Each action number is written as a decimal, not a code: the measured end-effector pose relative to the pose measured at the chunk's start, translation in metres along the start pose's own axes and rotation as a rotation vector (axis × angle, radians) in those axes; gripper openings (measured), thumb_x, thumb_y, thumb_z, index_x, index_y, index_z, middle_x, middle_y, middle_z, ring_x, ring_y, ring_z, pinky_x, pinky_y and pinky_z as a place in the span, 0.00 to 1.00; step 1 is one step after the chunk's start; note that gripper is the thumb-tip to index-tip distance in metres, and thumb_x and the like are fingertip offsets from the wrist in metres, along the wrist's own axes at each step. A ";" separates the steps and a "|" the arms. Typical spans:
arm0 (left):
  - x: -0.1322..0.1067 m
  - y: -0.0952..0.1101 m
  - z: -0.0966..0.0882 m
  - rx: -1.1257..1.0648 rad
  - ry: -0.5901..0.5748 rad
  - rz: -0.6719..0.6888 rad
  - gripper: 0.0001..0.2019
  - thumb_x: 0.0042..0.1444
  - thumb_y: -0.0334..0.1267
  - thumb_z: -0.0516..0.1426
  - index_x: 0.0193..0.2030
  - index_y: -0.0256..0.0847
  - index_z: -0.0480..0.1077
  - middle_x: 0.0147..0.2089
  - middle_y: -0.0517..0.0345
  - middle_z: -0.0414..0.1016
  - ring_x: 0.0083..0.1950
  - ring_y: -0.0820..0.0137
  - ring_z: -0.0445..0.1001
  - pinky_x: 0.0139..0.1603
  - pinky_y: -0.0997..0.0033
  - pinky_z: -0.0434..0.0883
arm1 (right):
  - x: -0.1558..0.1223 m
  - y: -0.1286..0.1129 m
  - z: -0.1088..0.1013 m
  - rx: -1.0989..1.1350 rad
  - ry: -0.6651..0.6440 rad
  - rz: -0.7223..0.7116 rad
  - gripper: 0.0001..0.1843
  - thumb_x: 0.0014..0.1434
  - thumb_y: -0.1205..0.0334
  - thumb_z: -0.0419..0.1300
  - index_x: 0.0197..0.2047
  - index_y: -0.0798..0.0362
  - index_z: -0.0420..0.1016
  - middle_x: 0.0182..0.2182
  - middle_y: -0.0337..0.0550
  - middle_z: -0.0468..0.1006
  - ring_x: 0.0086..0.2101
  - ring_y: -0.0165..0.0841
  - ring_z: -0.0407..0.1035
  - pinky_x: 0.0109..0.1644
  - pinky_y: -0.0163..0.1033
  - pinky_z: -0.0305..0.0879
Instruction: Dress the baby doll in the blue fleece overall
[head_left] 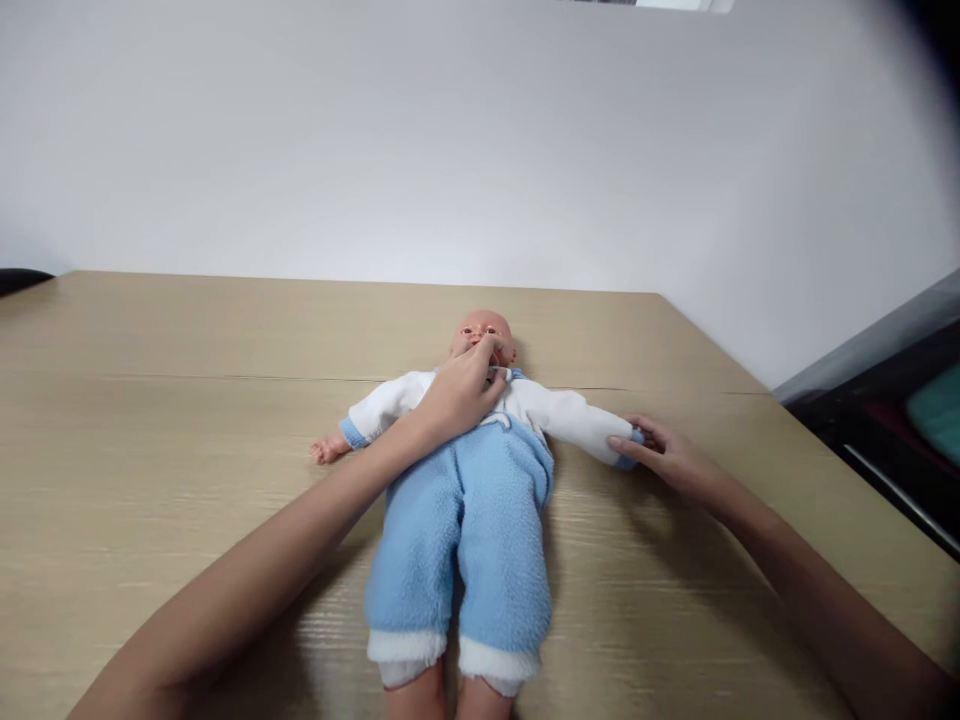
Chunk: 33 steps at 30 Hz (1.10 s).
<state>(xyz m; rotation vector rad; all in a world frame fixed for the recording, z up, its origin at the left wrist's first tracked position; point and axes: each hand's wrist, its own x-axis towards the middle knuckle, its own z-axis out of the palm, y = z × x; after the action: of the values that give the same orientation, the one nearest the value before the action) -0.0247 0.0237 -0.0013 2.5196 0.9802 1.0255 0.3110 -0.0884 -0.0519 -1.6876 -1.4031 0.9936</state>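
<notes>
A baby doll (480, 325) lies on its back on the wooden table, its head away from me and its legs toward me. It wears a white top (559, 410) with blue cuffs and fluffy blue trousers (461, 530) with white hems. My left hand (469, 385) is at the doll's chin and collar, its fingers bent and closed there, covering the mouth and neck. What exactly its fingertips pinch is hidden. Around the cuff (630, 452) of the sleeve on the right, my right hand (660, 450) has closed its thumb and fingers. The doll's hand on that side is hidden.
The light wooden table (187, 460) has a seam across it and ends at a pale wall (450, 140). Beyond the right edge stands a dark object with a teal part (937, 420). Something black (22, 278) shows at the far left.
</notes>
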 end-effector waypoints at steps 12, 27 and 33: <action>-0.002 0.007 -0.004 0.092 -0.028 -0.017 0.09 0.71 0.32 0.54 0.55 0.43 0.69 0.56 0.47 0.82 0.64 0.53 0.73 0.70 0.46 0.65 | -0.046 -0.041 0.070 -0.255 0.142 -0.672 0.19 0.69 0.57 0.65 0.61 0.43 0.74 0.56 0.51 0.80 0.56 0.51 0.75 0.64 0.59 0.70; -0.009 0.046 -0.004 0.098 -0.270 0.136 0.13 0.74 0.50 0.57 0.45 0.43 0.75 0.51 0.49 0.81 0.56 0.53 0.73 0.65 0.47 0.63 | -0.005 -0.048 0.104 0.477 -0.222 -0.162 0.22 0.61 0.41 0.73 0.44 0.46 0.71 0.30 0.31 0.64 0.27 0.30 0.56 0.30 0.38 0.54; -0.013 0.045 0.004 0.163 -0.349 0.057 0.11 0.71 0.47 0.59 0.44 0.41 0.74 0.52 0.47 0.81 0.58 0.51 0.71 0.65 0.46 0.64 | -0.023 -0.037 0.099 0.073 0.038 -0.318 0.16 0.70 0.44 0.66 0.49 0.46 0.71 0.37 0.39 0.73 0.34 0.37 0.70 0.36 0.43 0.66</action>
<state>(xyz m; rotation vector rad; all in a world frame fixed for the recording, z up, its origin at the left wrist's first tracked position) -0.0061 -0.0181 0.0094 2.7444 0.9232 0.5067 0.2039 -0.1010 -0.0610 -1.3695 -1.5320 0.8177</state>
